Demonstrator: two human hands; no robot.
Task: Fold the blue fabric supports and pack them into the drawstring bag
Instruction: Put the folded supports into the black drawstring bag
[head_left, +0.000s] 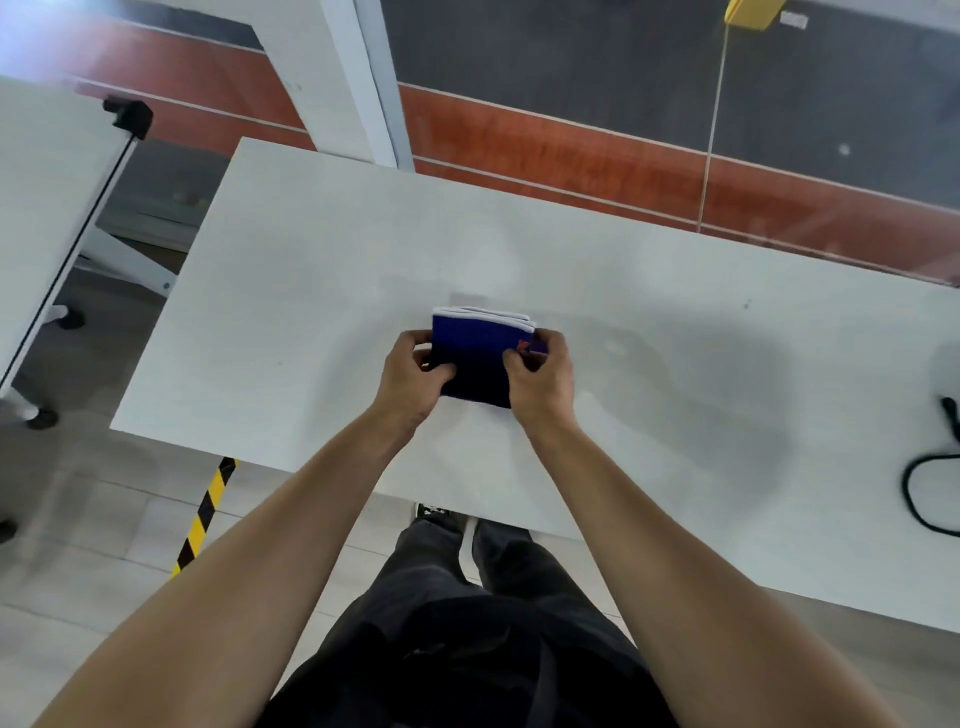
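A: Scanning left to right. At far left, part of a second white table (47, 208) on castors, with a black clamp (129, 117) at its far corner. On the floor near it, a strip of yellow-and-black tape (205, 517).

B: Main surface?

A: White table (311, 270), seen from above. The person stands at its near edge; dark trousers (467, 634) fill the near middle of the view.

B: Left hand (413, 374)?

A: Fingers curled around the left edge of the folded blue fabric supports (478, 348), thumb on top. It grips them.

B: Location of the supports?

A: Around the middle of the table, slightly toward the near edge. Folded into a compact block between the two hands. White trim shows along the far edge in several stacked layers. The near portion looks darker, almost navy. I cannot tell whether the block rests on the table or is lifted slightly off it.

B: Right hand (540, 371)?

A: Fingers curled over the right edge of the block, pinching it. A small red mark on the fabric shows just by the fingertips. Both forearms are bare.

B: The bag?

A: Cannot identify one.

B: Further right?

A: A black cable (919, 483) loops on the table at the right edge. Beyond the far side, a red-brown and dark grey floor, and a yellow object (750, 13) at top right, cut off by the frame.
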